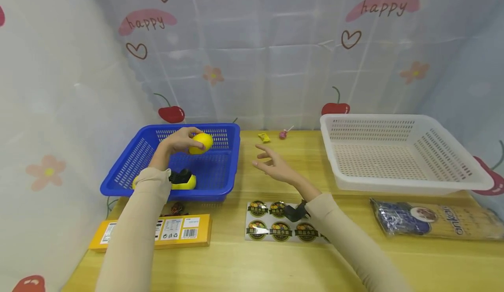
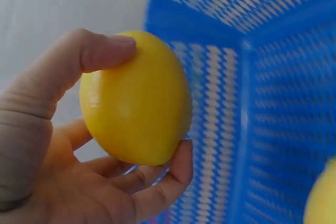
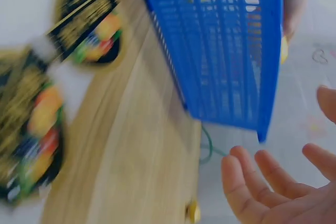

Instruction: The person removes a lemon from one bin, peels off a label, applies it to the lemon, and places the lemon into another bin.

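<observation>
Leftmost on the worktop (image 1: 252,257) lies a flat yellow box (image 1: 157,232) with barcode labels, just in front of the blue basket (image 1: 130,169). Above that basket the left hand (image 1: 178,142) holds a yellow lemon (image 1: 201,143), thumb across the top and fingers (image 2: 173,174) curled under it, so the grip is closed round the fruit at a few points only. Another yellow piece (image 1: 185,182) with something dark on it rests on the basket floor below.

Further right, the right hand (image 1: 275,166) hovers over bare worktop between the two baskets, palm up, fingers (image 3: 247,192) spread apart and holding nothing. Beneath its wrist lies a sheet of round stickers (image 1: 275,227); two small sweets (image 1: 271,136) sit near the back edge. The white basket (image 1: 409,182) stands at the right, with a packet of noodles (image 1: 433,219) in front of it.

The lemon looks smooth and glossy, and a light fingertip hold could let it slip and drop back into the blue basket or roll off along the worktop. A reach across might also brush the blue rim.
</observation>
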Demonstrator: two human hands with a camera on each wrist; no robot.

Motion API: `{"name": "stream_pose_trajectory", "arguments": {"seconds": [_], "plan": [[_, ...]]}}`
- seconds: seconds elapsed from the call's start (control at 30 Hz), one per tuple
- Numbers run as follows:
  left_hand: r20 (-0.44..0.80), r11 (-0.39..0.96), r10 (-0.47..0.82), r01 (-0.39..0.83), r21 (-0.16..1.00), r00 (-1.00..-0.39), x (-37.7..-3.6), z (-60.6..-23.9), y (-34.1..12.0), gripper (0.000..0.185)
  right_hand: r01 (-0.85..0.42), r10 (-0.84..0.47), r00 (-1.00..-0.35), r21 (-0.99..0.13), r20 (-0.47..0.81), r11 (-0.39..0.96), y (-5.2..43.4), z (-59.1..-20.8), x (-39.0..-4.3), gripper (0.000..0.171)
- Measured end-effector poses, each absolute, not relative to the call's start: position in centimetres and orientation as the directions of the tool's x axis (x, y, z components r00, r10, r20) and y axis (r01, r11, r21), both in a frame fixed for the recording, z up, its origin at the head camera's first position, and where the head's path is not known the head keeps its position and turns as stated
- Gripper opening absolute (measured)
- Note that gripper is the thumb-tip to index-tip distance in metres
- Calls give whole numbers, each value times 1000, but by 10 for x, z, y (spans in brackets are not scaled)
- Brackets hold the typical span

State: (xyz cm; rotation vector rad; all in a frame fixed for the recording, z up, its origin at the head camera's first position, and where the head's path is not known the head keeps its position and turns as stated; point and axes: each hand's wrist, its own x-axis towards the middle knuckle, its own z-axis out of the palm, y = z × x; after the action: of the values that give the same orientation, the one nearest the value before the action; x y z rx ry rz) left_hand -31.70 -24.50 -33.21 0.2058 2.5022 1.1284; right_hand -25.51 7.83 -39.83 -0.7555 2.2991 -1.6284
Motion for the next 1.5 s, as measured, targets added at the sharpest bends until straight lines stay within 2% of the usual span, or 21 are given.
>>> {"name": "stream_pose_trajectory", "arguments": {"seconds": [0.27, 0.53, 0.7, 0.87, 1.07, 1.23, 1.5], "plan": [[28, 583, 319, 219, 782, -947, -289, -316, -206, 60, -412, -490, -854, -805, 176, 428, 140, -408, -220, 61], [173, 448, 334, 317, 836, -927, -266, -321, -144, 59, -451, -460, -868, -685, 187, 572, 164, -420, -190, 56], [221, 430, 364, 374, 822, -905, -253, -331, -101, 58, -465, -451, -869, -643, 201, 609, 166, -429, -178, 51], [237, 431, 400, 409, 804, -885, -246, -347, -64, 59, -465, -466, -867, -626, 178, 626, 164, -435, -174, 48], [179, 496, 433, 399, 771, -883, -246, -378, -36, 62, -417, -450, -887, -608, 108, 676, 163, -443, -170, 49], [112, 534, 424, 347, 771, -899, -256, -405, -25, 62, -452, -471, -874, -567, 124, 689, 164, -447, -170, 49], [59, 538, 477, 344, 770, -877, -269, -429, -20, 61, -504, -518, -844, -532, 137, 681, 166, -449, -173, 34]]}}
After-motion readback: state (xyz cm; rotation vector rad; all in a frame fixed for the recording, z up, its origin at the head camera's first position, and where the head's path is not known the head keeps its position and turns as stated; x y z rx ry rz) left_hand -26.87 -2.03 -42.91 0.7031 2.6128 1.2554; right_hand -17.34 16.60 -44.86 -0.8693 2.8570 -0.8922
